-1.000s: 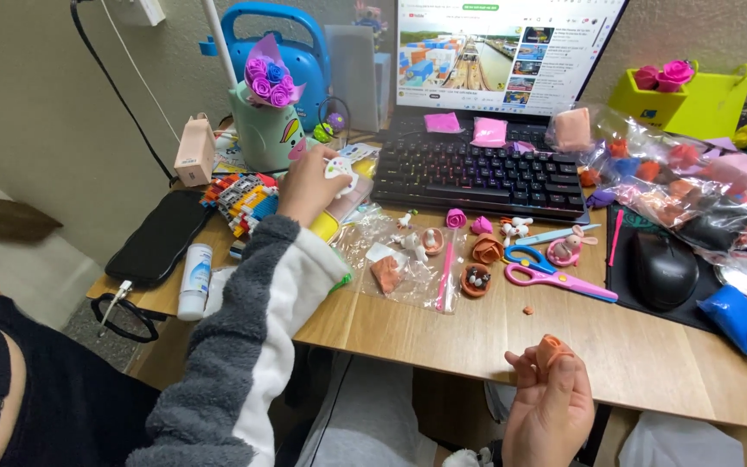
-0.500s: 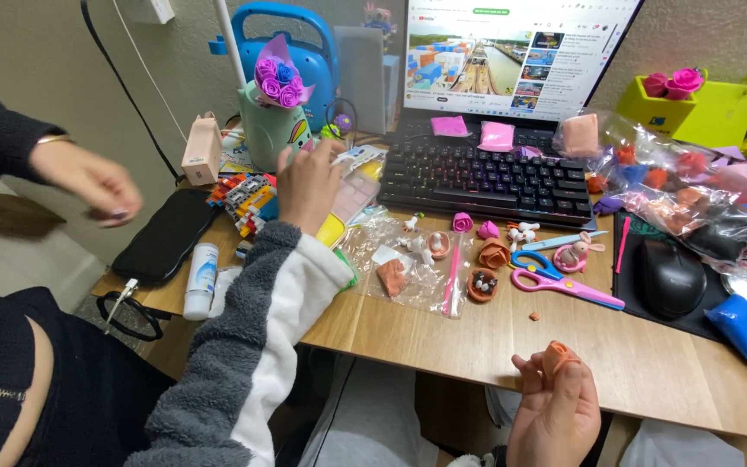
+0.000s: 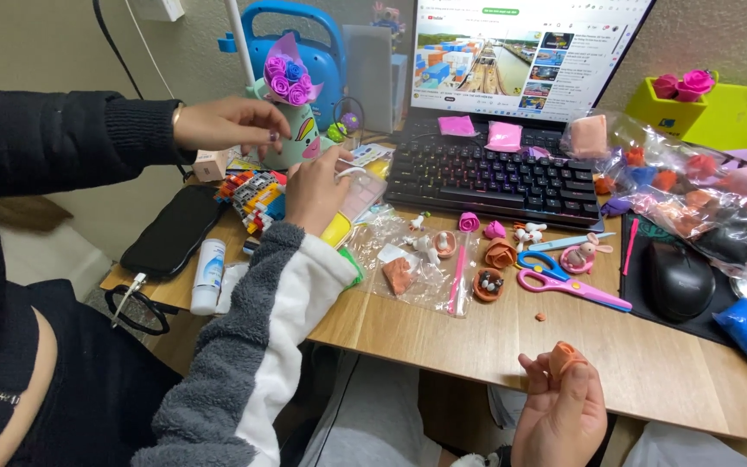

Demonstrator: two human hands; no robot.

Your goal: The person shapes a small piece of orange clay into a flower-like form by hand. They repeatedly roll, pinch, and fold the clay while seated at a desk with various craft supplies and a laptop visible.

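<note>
- Bare desk wood (image 3: 650, 363) lies open in front of the pink scissors (image 3: 568, 281) — a hand could pass there.
- Clay figures, a plastic bag (image 3: 417, 268) and the keyboard (image 3: 494, 177) crowd the middle.
- Another person's hand (image 3: 231, 125) hangs over the left end, above the black phone (image 3: 175, 229).

A second person's hand in a black sleeve (image 3: 222, 124), absent a second ago and then out at the bench's far left edge, now reaches in above the colourful toy-brick model (image 3: 257, 195), just beside the left hand (image 3: 317, 186), which has stayed there.
</note>
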